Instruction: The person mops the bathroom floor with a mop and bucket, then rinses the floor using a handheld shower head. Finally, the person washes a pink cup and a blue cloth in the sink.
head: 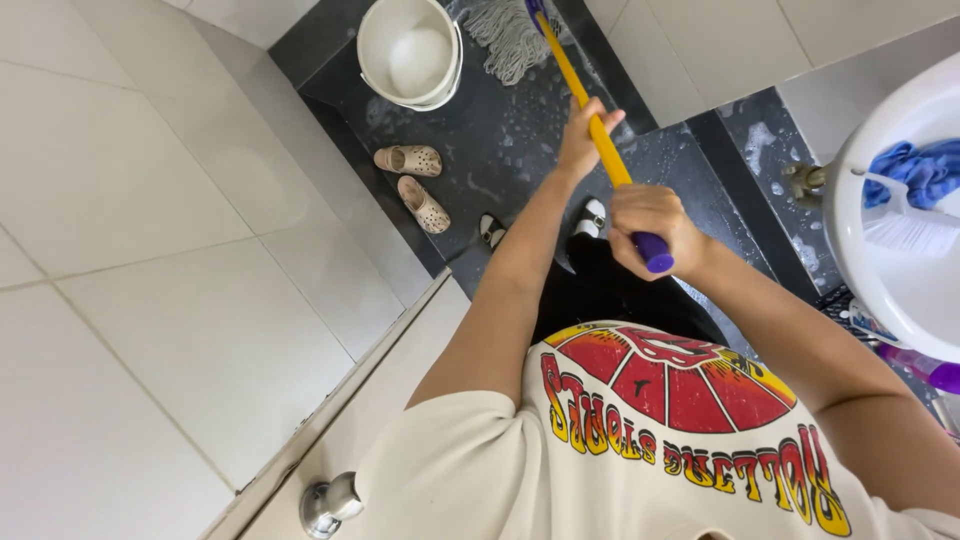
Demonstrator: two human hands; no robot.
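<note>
While both hands (pixel 650 228) grip it, the mop (pixel 600 135) nears the bucket (pixel 372 60).

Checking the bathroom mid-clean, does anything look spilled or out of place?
Soapy water and foam patches spread across the dark floor around the mop head. A pair of beige clogs lies splayed at different angles beside the white bucket.

A long mop with a yellow pole (pixel 600 130), a purple cap at its near end and a head of pale grey cotton strings (pixel 505 35) slants away across the wet dark floor. The strings lie spread just beside a white plastic bucket of suds (pixel 408 52). Both hands grip the pole, one at the capped end, one further down.
</note>
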